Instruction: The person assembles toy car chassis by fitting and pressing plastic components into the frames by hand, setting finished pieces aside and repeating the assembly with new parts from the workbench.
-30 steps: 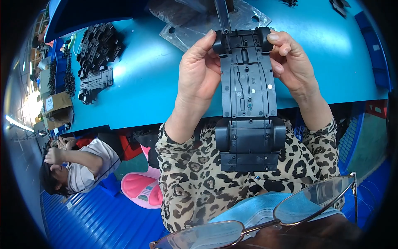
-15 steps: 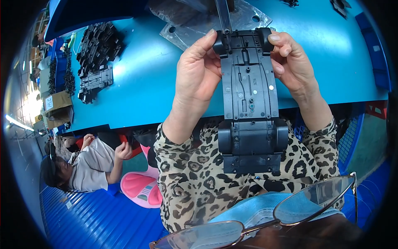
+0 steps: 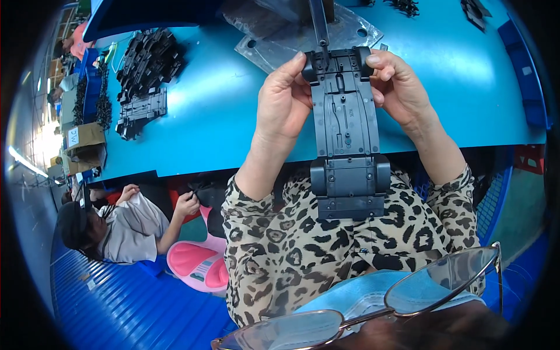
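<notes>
Left hand (image 3: 283, 99) and right hand (image 3: 403, 87), fingers (image 3: 290, 69) of both gripping opposite sides of a long black plastic plate (image 3: 359, 131) at its far end, the plate spanning the near edge of the blue worktop (image 3: 227, 116), rod (image 3: 319, 26) at its far left corner, black parts (image 3: 149, 64) heaped on the left.

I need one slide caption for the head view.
The left hand and right hand hold a black plastic part at a blue table.

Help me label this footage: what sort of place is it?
Probably a factory assembly workshop: a black plastic part is held at a blue worktable, a pile of similar parts lies on it, and a co-worker is nearby.
</notes>
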Tool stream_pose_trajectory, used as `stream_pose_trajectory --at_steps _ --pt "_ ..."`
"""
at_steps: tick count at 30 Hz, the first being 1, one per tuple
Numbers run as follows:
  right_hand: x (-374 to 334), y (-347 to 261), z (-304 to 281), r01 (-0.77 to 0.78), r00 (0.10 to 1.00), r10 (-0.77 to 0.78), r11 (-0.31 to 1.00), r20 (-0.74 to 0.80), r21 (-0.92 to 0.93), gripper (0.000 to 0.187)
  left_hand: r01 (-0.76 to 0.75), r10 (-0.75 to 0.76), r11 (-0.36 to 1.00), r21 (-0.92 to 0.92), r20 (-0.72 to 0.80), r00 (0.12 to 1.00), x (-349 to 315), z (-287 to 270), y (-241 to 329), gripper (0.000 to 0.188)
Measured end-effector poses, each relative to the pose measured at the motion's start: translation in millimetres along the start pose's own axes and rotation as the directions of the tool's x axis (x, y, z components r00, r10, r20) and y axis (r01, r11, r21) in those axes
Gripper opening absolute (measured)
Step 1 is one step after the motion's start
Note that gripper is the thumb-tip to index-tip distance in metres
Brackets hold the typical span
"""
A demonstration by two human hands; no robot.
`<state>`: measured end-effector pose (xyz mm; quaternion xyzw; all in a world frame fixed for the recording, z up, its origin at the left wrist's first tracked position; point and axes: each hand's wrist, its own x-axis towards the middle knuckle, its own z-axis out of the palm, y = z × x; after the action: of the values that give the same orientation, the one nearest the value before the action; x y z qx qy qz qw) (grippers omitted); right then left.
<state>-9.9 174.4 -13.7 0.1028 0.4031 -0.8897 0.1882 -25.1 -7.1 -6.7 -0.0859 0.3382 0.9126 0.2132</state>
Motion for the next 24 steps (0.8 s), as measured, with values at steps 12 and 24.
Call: stream_pose_trajectory --at_steps 12,24 --pt "-0.2 9.8 16.4 -0.103 0.994 0.111 0.952 0.011 -0.288 0.029 -0.132 0.127 0.991 -0.005 -0.234 0.964 -45.9 -67.8 19.0 0.012" --pt "12.8 18.3 0.9 -0.125 0.992 0.114 0.952 -0.057 -0.279 0.023 -0.766 0.757 0.612 0.196 -0.426 0.496 -64.9 -194.4 205.6 0.034"
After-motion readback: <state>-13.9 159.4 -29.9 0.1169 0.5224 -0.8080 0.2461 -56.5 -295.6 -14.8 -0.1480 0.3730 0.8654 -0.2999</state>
